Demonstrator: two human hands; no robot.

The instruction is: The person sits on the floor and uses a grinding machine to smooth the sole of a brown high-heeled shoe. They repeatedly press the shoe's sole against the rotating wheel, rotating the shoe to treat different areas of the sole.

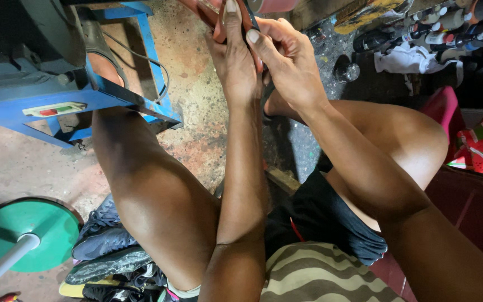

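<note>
**Both hands closed on a reddish-brown piece at the top of the view**

Both forearms extend forward from the seated person's lap, between the bare knees. The left hand [235,61] is raised with fingers straight, pressed against the reddish-brown flat piece [211,12]. The right hand [286,61] curls in from the side, thumb and fingers pinching the same piece. The hands touch each other. The piece is cut off by the frame edge; its kind cannot be determined. A blue metal stand [57,100] stands left of the hands, over the concrete floor [197,112].

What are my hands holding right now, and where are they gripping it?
Both the left hand and the right hand pinch a flat reddish-brown piece with a dark edge, at its lower end. The frame's top edge cuts it off, so its kind cannot be told.
</note>
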